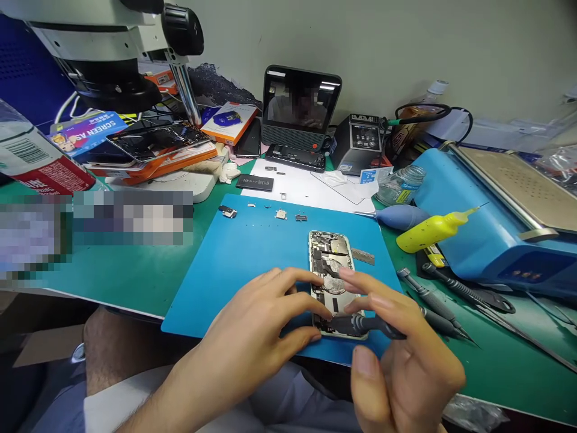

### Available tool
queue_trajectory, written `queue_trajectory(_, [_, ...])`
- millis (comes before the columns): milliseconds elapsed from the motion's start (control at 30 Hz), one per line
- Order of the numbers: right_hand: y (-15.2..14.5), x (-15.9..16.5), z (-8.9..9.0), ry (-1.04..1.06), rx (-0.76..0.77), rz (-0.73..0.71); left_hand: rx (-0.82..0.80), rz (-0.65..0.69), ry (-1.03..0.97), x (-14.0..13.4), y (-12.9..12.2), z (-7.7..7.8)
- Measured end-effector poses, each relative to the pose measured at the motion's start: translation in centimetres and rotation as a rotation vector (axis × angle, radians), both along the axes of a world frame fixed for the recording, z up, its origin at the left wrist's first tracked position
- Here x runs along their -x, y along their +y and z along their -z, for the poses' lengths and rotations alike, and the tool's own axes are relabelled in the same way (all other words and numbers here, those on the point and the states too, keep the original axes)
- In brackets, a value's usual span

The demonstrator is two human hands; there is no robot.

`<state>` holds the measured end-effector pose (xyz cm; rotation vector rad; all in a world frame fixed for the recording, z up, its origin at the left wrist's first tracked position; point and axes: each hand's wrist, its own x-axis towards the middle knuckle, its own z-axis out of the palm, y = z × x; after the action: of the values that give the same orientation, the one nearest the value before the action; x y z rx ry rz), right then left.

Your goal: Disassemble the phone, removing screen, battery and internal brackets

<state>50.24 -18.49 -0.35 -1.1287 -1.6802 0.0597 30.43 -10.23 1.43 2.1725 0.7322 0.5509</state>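
Observation:
An opened smartphone [339, 246] with a pale frame lies on the blue mat [207, 270], its inner parts exposed. My left hand [256, 325] comes from the left, with bent fingers resting on the phone's left side and the thumb at its lower left corner. In my right hand [410, 349] is a black tool with a ribbed neck [360, 325]; its broad dark end is over the phone's lower part, and whether it touches cannot be made out. A thin grey metal strip [363, 257] lies beside the phone. Small removed parts [281, 214] are spread along the mat's upper side.
A phone battery [255, 183] lies behind the mat. At right are a blue air blower [401, 217], a yellow bottle [428, 233], screwdrivers [430, 294] and a blue machine [487, 222]. A microscope [112, 66] overhangs the left; a screen [303, 99] stands behind.

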Motion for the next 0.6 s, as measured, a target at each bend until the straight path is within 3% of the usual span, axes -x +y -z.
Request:
queue_trajectory(400, [-0.47,0.36,0.16,0.037,0.049,0.038,0.015,0.002,-0.009,0.06,-0.01,0.09])
queue_trajectory(600, [0.15,0.29,-0.37,0.055,-0.005,0.066,0.047,-0.009,0.002,0.01,-0.11,-0.05])
